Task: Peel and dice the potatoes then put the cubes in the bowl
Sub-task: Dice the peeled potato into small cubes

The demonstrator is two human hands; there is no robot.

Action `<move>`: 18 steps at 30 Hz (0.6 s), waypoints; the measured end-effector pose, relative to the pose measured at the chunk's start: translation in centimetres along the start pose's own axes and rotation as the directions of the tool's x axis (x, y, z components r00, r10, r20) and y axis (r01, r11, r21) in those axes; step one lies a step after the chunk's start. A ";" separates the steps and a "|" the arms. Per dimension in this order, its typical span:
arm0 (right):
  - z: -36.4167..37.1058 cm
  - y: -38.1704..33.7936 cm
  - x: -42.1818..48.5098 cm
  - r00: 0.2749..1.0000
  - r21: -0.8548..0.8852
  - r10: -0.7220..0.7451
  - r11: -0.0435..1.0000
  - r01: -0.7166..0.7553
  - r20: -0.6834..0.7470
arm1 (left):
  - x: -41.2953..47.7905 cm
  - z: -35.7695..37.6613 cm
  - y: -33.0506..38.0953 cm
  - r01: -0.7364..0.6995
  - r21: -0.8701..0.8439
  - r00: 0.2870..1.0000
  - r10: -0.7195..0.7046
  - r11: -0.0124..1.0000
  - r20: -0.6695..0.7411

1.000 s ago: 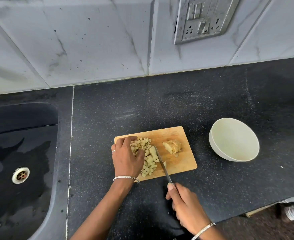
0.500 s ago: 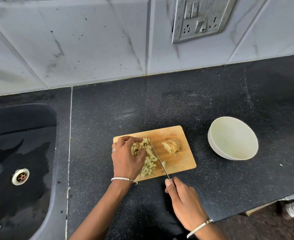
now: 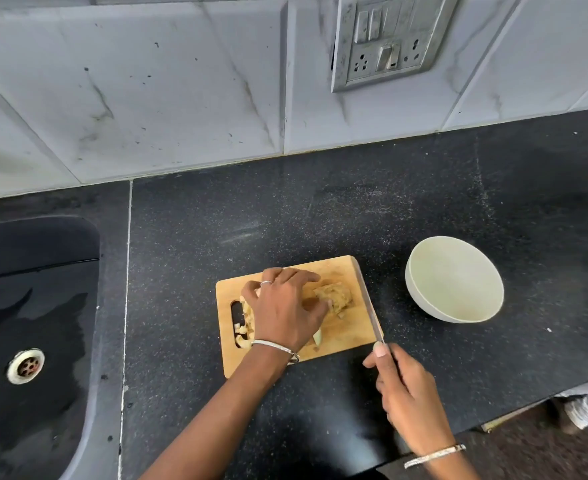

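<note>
A black speckled stone countertop [image 3: 320, 220] carries the work, with a black sink [image 3: 36, 306] set into its left end. Near the front edge lies a rectangular pale wooden chopping board [image 3: 353, 329]. To its right, apart from it, stands a round cream bowl [image 3: 459, 282] with nothing showing inside. The left hand [image 3: 285, 306] lies palm down over the middle of the board, its fingers loosely spread and lightly bent, thumb reaching toward the uncut piece. It grips nothing that can be seen, though what lies under the palm is hidden. The right hand [image 3: 407, 393] is off the board's near right corner, fingers curled round the hidden handle of a steel-bladed knife [image 3: 368, 303] with the forefinger laid along the spine. The blade runs along the board's right edge, tip pointing away; whether it touches the wood cannot be told. Just beyond the left thumb sits a yellowish potato chunk [image 3: 336, 296]. Small pale potato cubes [image 3: 246, 313] peep out at the left of the hand, beside the board's handle slot. By the look of it, peeling is done and most of the dicing too. The chunk is left to cut, and no cubes have yet gone into the bowl.
</note>
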State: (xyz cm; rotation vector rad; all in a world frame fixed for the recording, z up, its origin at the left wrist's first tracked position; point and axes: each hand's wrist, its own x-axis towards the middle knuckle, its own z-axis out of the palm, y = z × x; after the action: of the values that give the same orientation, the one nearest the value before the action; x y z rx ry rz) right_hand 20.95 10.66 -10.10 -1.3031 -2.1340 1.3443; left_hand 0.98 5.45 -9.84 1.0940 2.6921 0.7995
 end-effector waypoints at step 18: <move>-0.5 -0.2 0.1 0.996 -0.142 -0.086 0.986 0.087 0.015 | -0.2 2.1 -0.2 -0.063 0.037 0.998 0.062 0.997 0.032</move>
State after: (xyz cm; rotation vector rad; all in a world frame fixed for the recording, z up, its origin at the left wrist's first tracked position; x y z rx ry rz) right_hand 21.08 11.01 -9.66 -1.2419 -2.3012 1.1854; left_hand 1.69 6.06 -11.73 1.1942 2.6705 0.7368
